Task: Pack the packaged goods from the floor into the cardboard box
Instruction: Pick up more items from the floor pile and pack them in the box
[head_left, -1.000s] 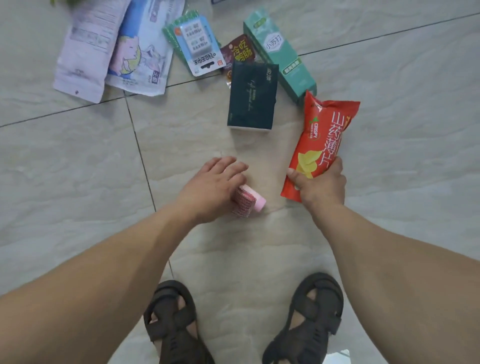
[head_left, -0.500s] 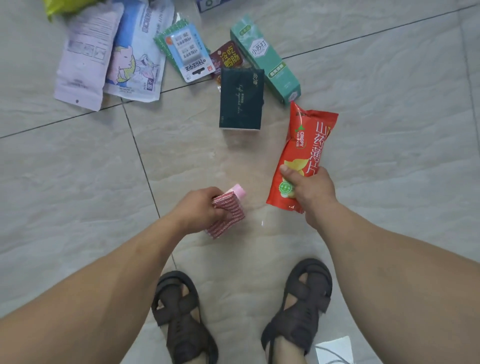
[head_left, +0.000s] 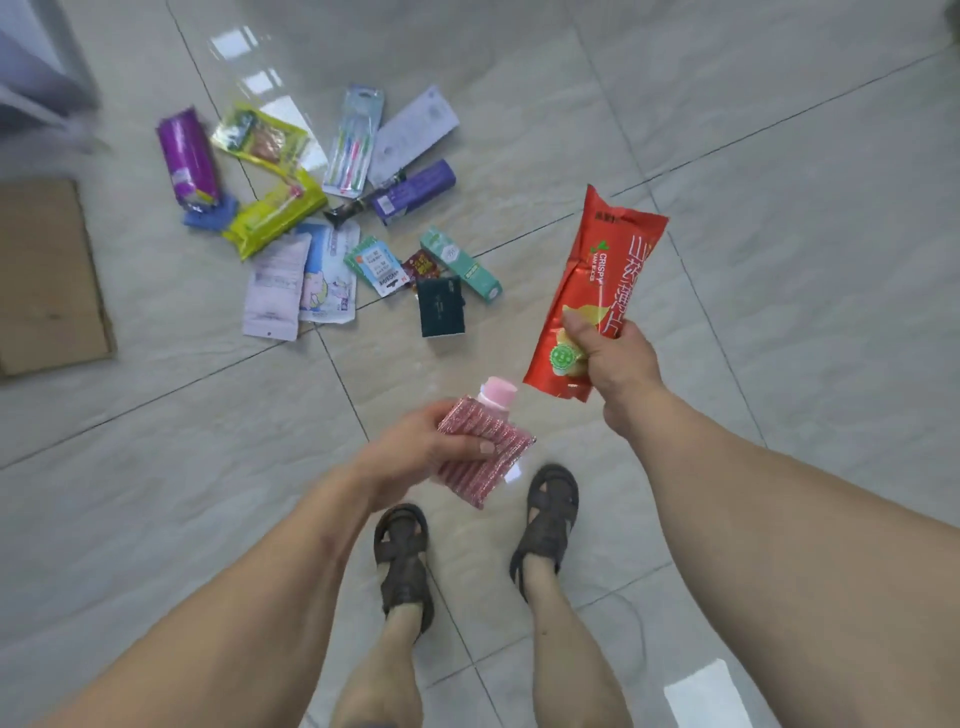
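Observation:
My left hand (head_left: 415, 457) grips a pink ribbed pouch with a pink cap (head_left: 485, 441), held in the air above my feet. My right hand (head_left: 613, 358) holds a red bag of crisps (head_left: 592, 280) by its lower end, raised and tilted to the right. A flap of the cardboard box (head_left: 47, 275) shows at the left edge. Several packaged goods lie on the tiled floor ahead: a dark green pack (head_left: 440, 307), a teal carton (head_left: 460, 258), a purple box (head_left: 413, 191), a toothbrush pack (head_left: 353, 140), a yellow pack (head_left: 272, 213), a purple roll (head_left: 187, 156).
My two sandalled feet (head_left: 405, 561) stand on the grey tiles below the hands. White and pale sachets (head_left: 275, 286) lie left of the dark pack. A grey object (head_left: 31, 67) fills the top left corner.
I have risen from a crouch; both hands lifted off the floor with the pouch and the crisps. The view now takes in the whole pile and the cardboard flap.

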